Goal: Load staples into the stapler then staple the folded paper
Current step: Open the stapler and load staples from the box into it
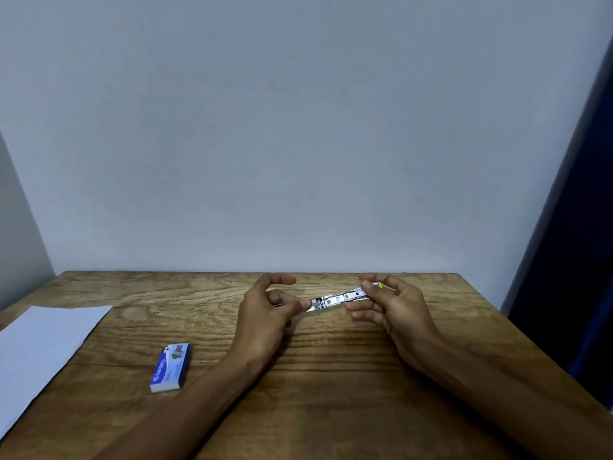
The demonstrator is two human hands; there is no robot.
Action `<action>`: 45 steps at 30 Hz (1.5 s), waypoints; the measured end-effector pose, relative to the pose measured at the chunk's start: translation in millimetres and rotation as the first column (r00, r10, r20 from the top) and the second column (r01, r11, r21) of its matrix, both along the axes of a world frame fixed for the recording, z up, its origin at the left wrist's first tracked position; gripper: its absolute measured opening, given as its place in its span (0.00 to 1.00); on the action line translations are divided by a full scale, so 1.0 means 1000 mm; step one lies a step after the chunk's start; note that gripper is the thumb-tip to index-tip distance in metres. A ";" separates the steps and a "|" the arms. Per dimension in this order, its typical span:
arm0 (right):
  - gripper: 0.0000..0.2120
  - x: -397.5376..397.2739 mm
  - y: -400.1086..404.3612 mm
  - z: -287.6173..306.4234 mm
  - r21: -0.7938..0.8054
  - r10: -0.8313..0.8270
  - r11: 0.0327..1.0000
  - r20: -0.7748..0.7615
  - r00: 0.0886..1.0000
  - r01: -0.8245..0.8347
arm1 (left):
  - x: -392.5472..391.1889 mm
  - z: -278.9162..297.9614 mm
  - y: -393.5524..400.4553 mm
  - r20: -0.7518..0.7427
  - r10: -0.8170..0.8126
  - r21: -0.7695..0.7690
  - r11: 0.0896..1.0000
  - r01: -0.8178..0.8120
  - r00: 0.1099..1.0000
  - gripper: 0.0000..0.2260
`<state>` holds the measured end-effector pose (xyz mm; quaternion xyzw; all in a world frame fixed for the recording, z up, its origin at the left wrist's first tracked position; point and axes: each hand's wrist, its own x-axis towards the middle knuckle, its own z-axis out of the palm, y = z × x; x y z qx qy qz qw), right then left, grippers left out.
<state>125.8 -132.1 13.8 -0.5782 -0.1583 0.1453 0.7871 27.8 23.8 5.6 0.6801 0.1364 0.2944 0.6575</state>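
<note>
A small silver metal stapler (341, 297) hangs lengthwise above the wooden table (331, 376), a little past its middle. My right hand (391, 307) grips its right end, where a bit of yellow shows. My left hand (268, 310) pinches the left end of the stapler between thumb and forefinger. A blue and white box of staples (170, 367) lies shut on the table at the near left. The white paper (43, 353) lies flat at the far left edge, partly out of view.
A pale wall stands right behind the table's far edge. A dark blue curtain (580, 293) hangs at the right side. The table's right edge runs diagonally toward the near right corner.
</note>
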 end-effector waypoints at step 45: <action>0.12 0.000 -0.003 -0.003 0.230 0.115 0.967 -0.021 0.993 -0.107 | 0.036 -0.004 -0.009 0.107 0.183 0.817 0.544 -0.191 0.977 0.11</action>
